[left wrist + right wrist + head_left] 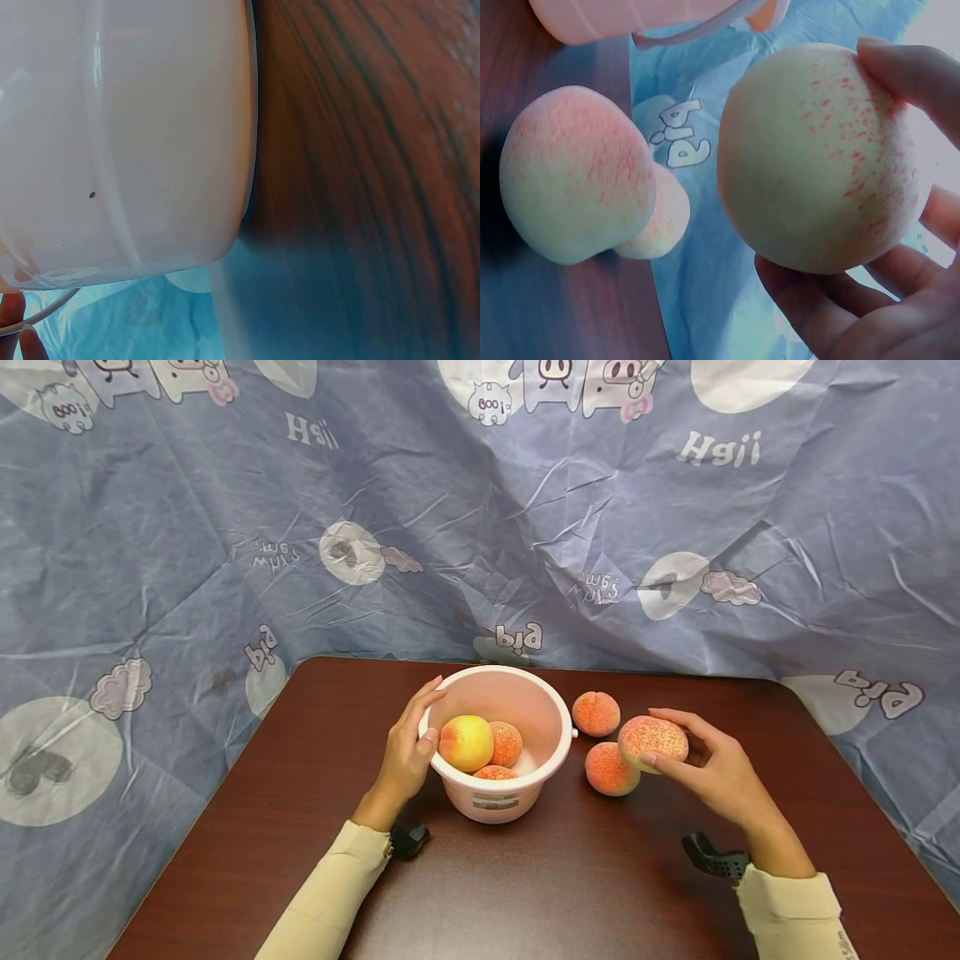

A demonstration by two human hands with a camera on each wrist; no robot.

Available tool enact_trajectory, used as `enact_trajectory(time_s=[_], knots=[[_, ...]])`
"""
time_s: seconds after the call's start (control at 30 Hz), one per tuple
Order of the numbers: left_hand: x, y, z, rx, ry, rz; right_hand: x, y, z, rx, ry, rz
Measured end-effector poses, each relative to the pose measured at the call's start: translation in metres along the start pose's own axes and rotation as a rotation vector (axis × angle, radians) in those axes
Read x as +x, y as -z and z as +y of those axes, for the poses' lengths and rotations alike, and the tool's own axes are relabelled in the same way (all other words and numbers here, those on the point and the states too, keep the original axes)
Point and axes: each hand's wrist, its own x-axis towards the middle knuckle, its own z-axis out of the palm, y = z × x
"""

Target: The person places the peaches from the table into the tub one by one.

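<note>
A pale pink bucket (557, 758) stands on the table, holding a yellow-red peach (467, 743) and two orange-red peaches partly hidden behind it and by the rim. My left hand (405, 758) grips the bucket's left rim; in the left wrist view the bucket wall (165, 135) fills much of the picture. My right hand (716, 770) holds a speckled peach (654, 742) between thumb and fingers, raised above the table right of the bucket. Below and left of it lies one peach (611, 770), with another peach (596, 714) just behind.
The dark brown wooden table (570, 893) carries everything. A blue-grey patterned cloth (465, 510) hangs behind and beside it. The bucket's handle (697, 26) shows in the right wrist view. Dark wrist-worn devices (712, 856) sit under both wrists.
</note>
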Motion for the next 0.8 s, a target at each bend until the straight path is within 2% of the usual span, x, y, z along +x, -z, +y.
enact_trajectory(time_s=[0.3,0.5,0.8], knots=[[0.001,-0.001,0.0,0.011,-0.007,0.003,0.002,-0.005,-0.033,-0.004,0.0,0.041],[0.001,0.0,0.002,0.007,-0.005,0.002,0.003,-0.007,-0.013,0.009,-0.007,0.075],[0.001,0.0,0.003,0.012,-0.003,-0.002,0.006,-0.011,-0.018,0.041,0.008,0.112]])
